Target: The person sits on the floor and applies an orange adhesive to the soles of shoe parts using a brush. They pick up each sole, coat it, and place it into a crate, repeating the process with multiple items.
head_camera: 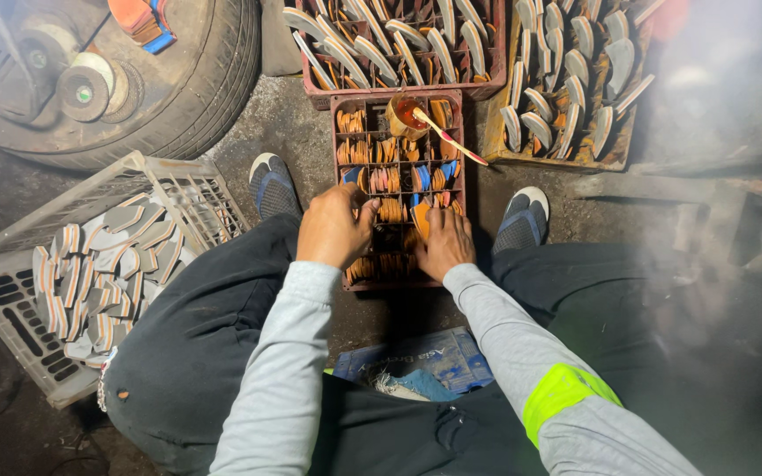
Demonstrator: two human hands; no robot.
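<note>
I see both hands down in the small red crate (pixel 339 132): left hand (pixel 332 229) curled on orange pieces (pixel 390 210), right hand (pixel 444 242) flat. Most slots look filled; near ones hidden.

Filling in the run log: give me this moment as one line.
left hand: on pieces in red crate | right hand: on same crate's pieces | glue cup: on crate | grey crate: left

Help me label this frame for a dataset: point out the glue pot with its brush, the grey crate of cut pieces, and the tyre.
glue pot (pixel 406 115): head view, on the reddish glue inside.
grey crate (pixel 11 304): head view, on its slotted wall.
tyre (pixel 209 75): head view, on the tread.
</note>
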